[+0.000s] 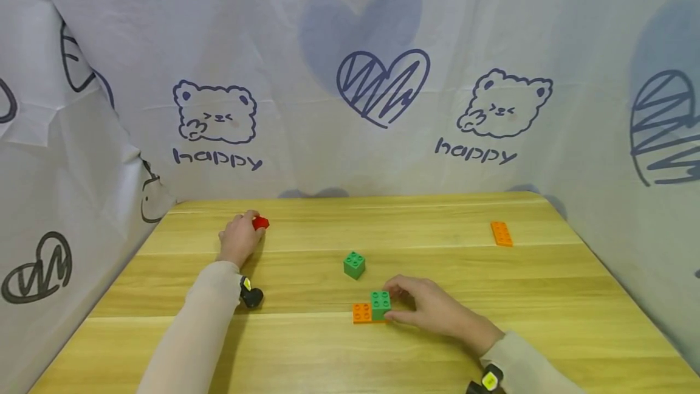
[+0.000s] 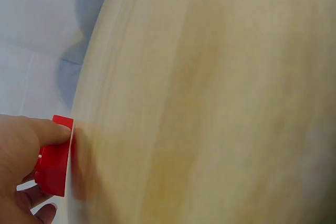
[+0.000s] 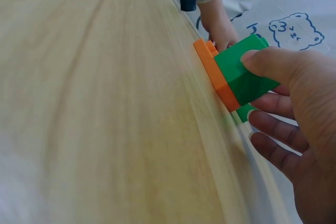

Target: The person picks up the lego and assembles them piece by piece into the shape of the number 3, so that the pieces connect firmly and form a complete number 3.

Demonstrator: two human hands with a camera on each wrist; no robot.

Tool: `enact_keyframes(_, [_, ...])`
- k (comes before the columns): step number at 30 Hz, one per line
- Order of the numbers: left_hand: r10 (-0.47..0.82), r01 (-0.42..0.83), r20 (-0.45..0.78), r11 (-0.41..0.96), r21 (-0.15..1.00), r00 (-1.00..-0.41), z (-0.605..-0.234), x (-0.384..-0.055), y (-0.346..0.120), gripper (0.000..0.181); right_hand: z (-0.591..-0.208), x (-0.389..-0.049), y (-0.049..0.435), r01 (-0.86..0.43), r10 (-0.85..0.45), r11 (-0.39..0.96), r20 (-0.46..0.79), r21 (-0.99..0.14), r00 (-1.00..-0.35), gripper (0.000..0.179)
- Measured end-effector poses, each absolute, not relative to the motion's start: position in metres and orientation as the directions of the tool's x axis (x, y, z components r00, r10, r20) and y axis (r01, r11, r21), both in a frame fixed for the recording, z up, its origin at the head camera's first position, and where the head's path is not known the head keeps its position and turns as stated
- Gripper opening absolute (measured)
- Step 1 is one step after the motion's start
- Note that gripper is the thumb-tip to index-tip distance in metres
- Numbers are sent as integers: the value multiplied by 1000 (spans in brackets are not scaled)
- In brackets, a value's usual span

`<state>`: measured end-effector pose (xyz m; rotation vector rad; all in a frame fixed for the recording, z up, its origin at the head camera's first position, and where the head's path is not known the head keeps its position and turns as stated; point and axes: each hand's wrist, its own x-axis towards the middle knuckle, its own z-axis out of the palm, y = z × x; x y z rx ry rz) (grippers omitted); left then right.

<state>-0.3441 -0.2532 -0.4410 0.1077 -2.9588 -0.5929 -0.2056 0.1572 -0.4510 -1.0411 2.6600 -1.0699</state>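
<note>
At the far left of the table, my left hand (image 1: 240, 239) pinches a red toy building brick (image 1: 261, 223). The left wrist view shows the thumb on one side of that brick (image 2: 55, 163) and fingers on the other. Nearer the front, my right hand (image 1: 429, 309) holds a green building brick (image 1: 380, 306) by its sides, thumb and fingers apart around it. This brick sits on the right half of an orange plate brick (image 1: 361, 313), whose left studs show. In the right wrist view the thumb presses the green brick's (image 3: 239, 74) side.
A second green brick (image 1: 354, 265) stands on the wooden table (image 1: 306, 351) between the hands, a little farther back. Another orange plate brick (image 1: 501, 233) lies toward the back right. A printed white cloth (image 1: 306, 138) hangs behind and beside the table.
</note>
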Motion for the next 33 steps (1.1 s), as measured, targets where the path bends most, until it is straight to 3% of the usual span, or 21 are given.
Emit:
enact_keyframes(20, [90, 184, 263, 916, 356, -961, -409, -328, -217, 45, -453, -205, 157, -573, -629, 517, 172, -637, -758, 45])
enact_keyframes(33, [224, 346, 367, 885, 312, -903, -388, -306, -187, 44, -452, -205, 157, -582, -631, 509, 185, -634, -753, 45])
